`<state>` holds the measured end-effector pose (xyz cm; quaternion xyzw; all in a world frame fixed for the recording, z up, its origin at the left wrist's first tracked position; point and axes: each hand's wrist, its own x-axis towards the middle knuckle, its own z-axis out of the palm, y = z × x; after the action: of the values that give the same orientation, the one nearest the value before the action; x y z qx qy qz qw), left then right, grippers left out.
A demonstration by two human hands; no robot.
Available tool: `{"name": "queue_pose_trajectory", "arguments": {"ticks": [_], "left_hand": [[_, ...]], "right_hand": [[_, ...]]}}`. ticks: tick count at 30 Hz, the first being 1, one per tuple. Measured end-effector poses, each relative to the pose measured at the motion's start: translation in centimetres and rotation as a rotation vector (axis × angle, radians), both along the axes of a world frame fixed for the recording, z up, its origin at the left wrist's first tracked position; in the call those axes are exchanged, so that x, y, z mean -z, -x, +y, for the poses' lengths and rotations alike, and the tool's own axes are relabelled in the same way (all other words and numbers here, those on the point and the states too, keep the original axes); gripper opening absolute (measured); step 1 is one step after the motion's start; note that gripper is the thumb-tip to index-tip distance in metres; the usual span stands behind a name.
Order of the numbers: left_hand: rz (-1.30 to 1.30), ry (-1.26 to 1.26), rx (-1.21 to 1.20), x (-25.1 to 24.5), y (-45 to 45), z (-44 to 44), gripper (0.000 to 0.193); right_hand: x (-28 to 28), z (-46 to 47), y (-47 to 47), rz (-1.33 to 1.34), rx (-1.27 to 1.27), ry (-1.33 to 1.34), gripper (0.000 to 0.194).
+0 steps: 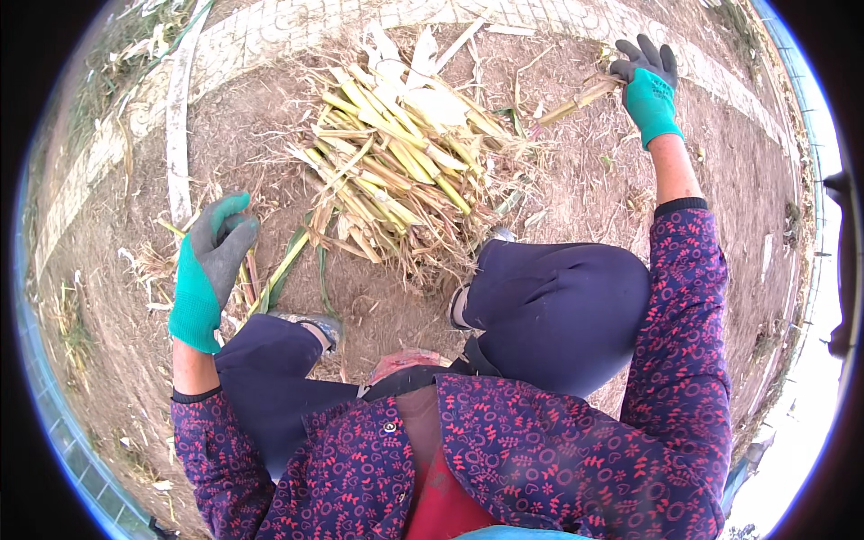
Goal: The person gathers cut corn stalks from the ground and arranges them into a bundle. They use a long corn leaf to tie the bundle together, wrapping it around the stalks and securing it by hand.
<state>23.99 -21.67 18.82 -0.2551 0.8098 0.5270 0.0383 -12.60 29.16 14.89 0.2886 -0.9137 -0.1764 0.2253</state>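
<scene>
My left hand (217,264), in a green glove with a grey coated palm, is raised at the left. Its fingers are curved and apart, with nothing between them. Far to the right, my right hand (646,84) wears a matching glove and has its fingers spread. The end of a dry corn stalk (574,108) meets the thumb side of this hand; whether it is gripped is unclear. Before me, a pile of cut corn stalks (398,162) lies on the soil, with dry roots and pale husks among them.
Below my left hand are loose stalks with green leaves (283,273). A pale narrow strip (179,128) runs along the ground at the left. Patterned paving (270,30) curves behind the pile. My knees (560,310) are bent close to the pile's near side.
</scene>
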Motion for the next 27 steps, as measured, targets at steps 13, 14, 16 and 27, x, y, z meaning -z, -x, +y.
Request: {"name": "queue_pose_trajectory", "arguments": {"ticks": [13, 14, 16, 27], "left_hand": [[-0.086, -0.031, -0.024, 0.2, 0.0, 0.1, 0.045], [-0.077, -0.060, -0.036, 0.2, 0.0, 0.2, 0.043], [-0.086, -0.019, -0.022, 0.1, -0.1, 0.3, 0.042], [-0.174, 0.019, 0.008, 1.4, -0.5, -0.8, 0.042]], "right_hand": [[7.0, -19.9, -2.2, -0.204, -0.655, -0.015, 0.047], [8.3, -20.2, -3.0, -0.282, -0.639, 0.114, 0.055], [10.2, -19.9, -3.7, -0.550, -0.468, 0.132, 0.059], [16.5, -12.6, -8.2, -0.918, -0.262, 0.150, 0.053]]}}
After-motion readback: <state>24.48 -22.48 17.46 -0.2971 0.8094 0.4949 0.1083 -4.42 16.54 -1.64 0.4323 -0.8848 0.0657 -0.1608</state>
